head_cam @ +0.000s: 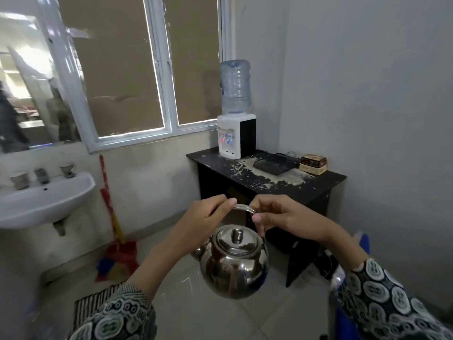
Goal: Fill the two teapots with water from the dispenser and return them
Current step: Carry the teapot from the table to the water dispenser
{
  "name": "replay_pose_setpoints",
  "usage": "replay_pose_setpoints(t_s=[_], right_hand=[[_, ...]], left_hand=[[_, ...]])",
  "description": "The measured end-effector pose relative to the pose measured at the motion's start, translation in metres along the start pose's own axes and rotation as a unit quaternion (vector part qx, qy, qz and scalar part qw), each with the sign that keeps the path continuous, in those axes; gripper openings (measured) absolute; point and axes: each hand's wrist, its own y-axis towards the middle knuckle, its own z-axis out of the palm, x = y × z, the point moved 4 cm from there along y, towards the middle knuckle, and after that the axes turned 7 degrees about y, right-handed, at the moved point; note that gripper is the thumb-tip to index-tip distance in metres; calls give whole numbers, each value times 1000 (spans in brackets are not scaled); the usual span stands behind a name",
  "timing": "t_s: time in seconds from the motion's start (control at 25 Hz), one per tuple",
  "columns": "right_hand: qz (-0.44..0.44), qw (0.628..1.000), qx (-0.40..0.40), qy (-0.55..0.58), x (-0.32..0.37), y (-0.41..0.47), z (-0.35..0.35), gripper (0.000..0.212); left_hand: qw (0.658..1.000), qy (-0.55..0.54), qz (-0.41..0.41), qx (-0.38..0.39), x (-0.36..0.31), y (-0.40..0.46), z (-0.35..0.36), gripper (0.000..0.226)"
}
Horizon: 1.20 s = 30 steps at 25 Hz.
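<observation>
A shiny steel teapot [234, 262] with its lid on hangs in the air in front of me, spout pointing left. My left hand [206, 218] and my right hand [279, 217] both grip its thin wire handle [245, 207] from either side. The white water dispenser [235, 136] with a clear bottle on top stands on the far left end of a black table [318, 182], well beyond the teapot. Only one teapot is in view.
A black tray [274, 163], a small box [313, 163] and a glass sit on the table right of the dispenser. A white sink [44, 200] hangs on the left wall. A red broom [115, 231] leans beside it. A striped mat [90, 307] lies on the tiled floor.
</observation>
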Motion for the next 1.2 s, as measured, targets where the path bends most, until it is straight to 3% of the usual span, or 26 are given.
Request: replay_pose_setpoints(t_s=[0.2,0.48,0.84,1.04,1.2], right_hand=[[10,1000,26,13,-44,95,-50,15],[25,1000,-1,10,-98,217,-139,8],[51,998,-30,-6,-182,386,-233,13],[60,996,-67,-11,-222,489,-289,17],[83,992,-87,-31,-270,563,-321,18]], left_hand=[[1000,8,2,-3,73,94,3,34],[999,-41,10,13,155,244,15,35],[995,-57,62,61,293,435,29,67],[986,-74,73,128,367,549,20,49],[981,-68,58,171,434,620,29,48]])
